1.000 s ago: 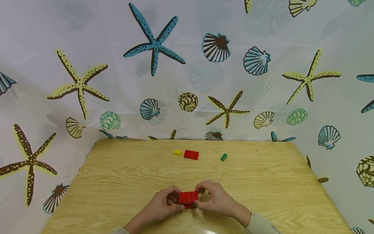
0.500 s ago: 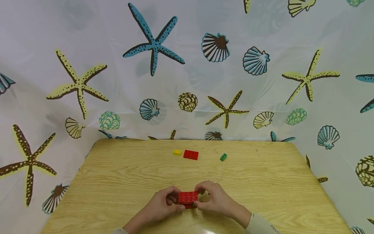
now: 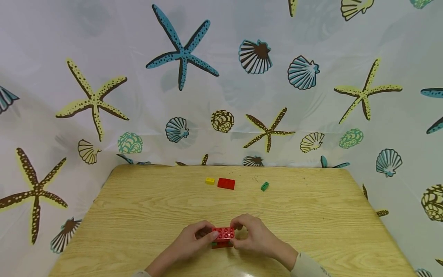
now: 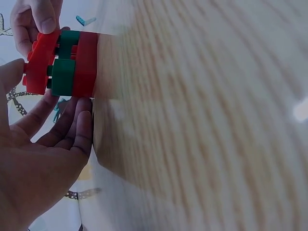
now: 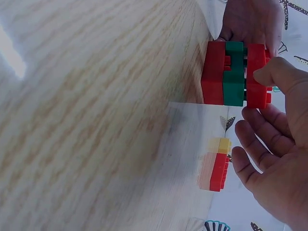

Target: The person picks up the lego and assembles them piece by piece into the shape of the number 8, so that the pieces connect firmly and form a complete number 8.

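Observation:
A small stack of toy building bricks stands on the table between both hands. At its base lies a red brick, with green bricks upright at its two ends. Across them rests an upper red brick, studs up; green studs show in a thin gap beneath it, and it looks slightly tilted in the left wrist view. My left hand has its thumb on top of the upper brick's left end, fingers curved round behind. My right hand pinches that brick's right end, thumb on the near side.
Farther back on the wooden table lie a yellow brick, another red brick beside it, and a small green brick to the right. A patterned cloth hangs behind and at both sides.
My left thumb has moved up from the stack's near side onto the top of the upper red brick. The right hand and the loose bricks stay as they were.

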The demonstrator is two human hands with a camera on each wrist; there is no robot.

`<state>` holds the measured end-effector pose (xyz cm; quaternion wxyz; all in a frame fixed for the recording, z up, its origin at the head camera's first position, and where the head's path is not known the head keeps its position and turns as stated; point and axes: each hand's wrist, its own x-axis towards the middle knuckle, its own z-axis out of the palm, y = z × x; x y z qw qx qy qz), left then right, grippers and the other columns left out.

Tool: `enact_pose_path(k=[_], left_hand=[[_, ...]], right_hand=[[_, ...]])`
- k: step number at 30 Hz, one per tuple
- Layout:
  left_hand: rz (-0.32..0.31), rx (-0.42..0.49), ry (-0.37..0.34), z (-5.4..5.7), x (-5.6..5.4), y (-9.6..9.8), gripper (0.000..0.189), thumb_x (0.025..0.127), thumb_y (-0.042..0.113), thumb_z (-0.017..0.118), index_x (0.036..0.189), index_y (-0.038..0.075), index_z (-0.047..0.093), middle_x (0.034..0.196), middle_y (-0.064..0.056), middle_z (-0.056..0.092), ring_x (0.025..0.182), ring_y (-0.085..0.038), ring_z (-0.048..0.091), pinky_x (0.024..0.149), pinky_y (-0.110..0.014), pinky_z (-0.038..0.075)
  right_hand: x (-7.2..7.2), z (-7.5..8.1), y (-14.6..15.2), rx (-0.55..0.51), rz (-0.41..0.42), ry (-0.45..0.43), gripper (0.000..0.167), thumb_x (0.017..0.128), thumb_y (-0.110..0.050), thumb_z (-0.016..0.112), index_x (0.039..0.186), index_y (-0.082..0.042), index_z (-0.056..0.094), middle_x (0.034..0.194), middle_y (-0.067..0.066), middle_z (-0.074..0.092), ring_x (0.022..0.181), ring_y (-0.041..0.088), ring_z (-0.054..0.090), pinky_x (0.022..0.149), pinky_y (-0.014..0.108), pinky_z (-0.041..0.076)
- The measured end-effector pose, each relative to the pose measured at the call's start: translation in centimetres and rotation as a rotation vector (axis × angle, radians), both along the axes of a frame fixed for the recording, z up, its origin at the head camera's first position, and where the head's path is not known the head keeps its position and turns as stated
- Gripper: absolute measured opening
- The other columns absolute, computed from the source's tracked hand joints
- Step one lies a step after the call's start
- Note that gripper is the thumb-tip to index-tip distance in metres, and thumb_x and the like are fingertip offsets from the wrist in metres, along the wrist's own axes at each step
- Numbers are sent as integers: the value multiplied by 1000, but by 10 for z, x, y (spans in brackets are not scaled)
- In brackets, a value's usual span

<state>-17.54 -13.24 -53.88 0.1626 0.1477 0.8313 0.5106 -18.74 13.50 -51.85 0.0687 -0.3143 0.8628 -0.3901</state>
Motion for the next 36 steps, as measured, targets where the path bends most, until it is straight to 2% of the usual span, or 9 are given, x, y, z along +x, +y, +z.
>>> enact_pose_path(k=[7,14,25,36], left_hand=[[-30,26,22,0,-1,-2,32,105,36,66,122,9,71,111,-5,74,96,-14,65,81,-23,52],[-38,47,4,2,-3,-3,28,105,33,66,117,8,72,110,-5,74,96,-16,65,80,-23,52],[-52,71,29,2,-3,-2,21,105,29,67,110,9,72,105,-5,74,90,-12,64,77,-22,51],[-70,51,63,2,-3,-2,22,104,33,68,108,11,72,102,-3,74,88,-9,64,78,-22,51]], right_hand=[[0,3,0,10,10,6,26,90,-18,80,114,-16,70,110,-5,72,102,23,65,90,35,55],[-1,5,-1,17,8,-19,24,90,-19,81,112,-16,71,108,-6,72,101,22,65,89,34,54],[-2,2,0,28,4,-39,25,91,-21,81,114,-14,73,109,-4,73,101,18,65,90,35,55],[-3,0,0,14,3,-37,23,92,-22,82,112,-17,72,109,-5,73,100,17,66,85,34,54]])
